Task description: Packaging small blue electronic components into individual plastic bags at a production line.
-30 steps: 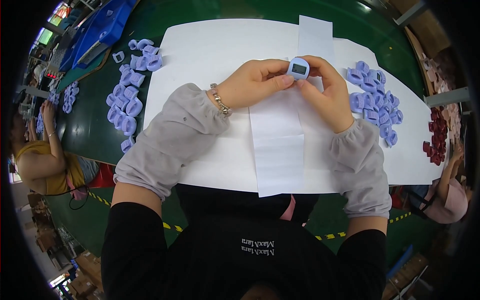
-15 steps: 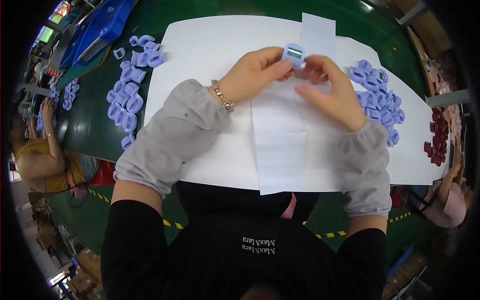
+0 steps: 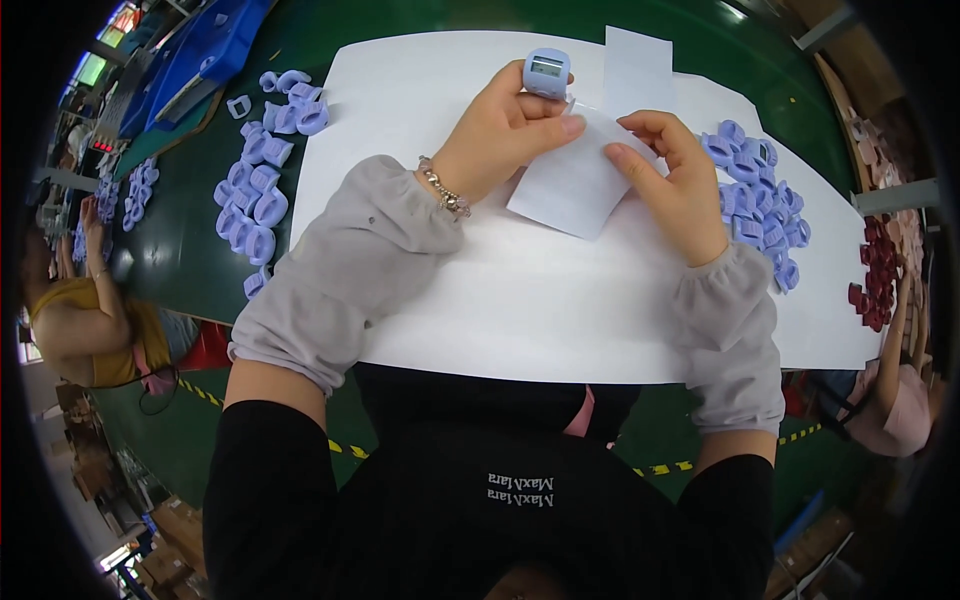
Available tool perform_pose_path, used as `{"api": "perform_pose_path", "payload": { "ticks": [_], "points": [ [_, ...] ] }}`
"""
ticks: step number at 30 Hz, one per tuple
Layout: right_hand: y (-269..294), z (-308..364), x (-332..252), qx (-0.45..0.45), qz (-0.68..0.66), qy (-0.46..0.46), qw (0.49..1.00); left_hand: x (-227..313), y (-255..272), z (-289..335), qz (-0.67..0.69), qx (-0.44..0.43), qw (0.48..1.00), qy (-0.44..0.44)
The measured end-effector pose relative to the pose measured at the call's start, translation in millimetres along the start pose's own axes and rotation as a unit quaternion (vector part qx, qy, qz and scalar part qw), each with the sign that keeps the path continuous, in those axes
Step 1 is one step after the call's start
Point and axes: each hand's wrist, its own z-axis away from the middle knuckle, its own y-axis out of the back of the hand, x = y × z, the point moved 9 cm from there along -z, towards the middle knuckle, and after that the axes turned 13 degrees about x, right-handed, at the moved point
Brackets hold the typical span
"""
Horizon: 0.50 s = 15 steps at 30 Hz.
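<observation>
Up over the far part of the white board (image 3: 440,320), my left hand (image 3: 495,130) is closed. Its fingers hold a small lilac-blue plastic piece with a dark display window, like a digital watch (image 3: 547,72). The same hand's thumb presses on the top of a white paper sheet (image 3: 575,185), which hangs bent between my hands. My right hand (image 3: 675,175) has its thumb and fingers around the sheet's right edge; the exact contact is partly hidden. A second white sheet (image 3: 638,70) lies beyond, at the board's far edge.
Lilac-blue pieces are heaped on the board's right side (image 3: 755,190) and in a row on the dark green table (image 3: 245,190) at left. Dark red pieces (image 3: 878,275) lie far right. A blue bin (image 3: 205,55) stands far left. Other people sit at both sides.
The watch-like piece has moved up and left in my left hand, away from my right fingers. The paper strip that lay down the board is now lifted and bent between my hands.
</observation>
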Motion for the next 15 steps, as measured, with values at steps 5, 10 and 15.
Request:
{"api": "perform_pose_path", "payload": {
  "ticks": [5,10,15],
  "points": [
    [0.9,10.5,-52.8,0.112,0.244,0.328,0.906,-5.6,0.7,-4.3,0.004,0.030,0.999,-0.012],
    [-8.7,16.7,-53.5,0.128,0.290,0.381,0.869,-4.5,-4.9,-1.0,-0.075,0.017,0.997,-0.012],
    [-15.0,21.5,-60.3,0.122,0.289,0.397,0.863,-6.7,-4.4,-1.7,-0.063,0.013,0.998,-0.013]
  ]
}}
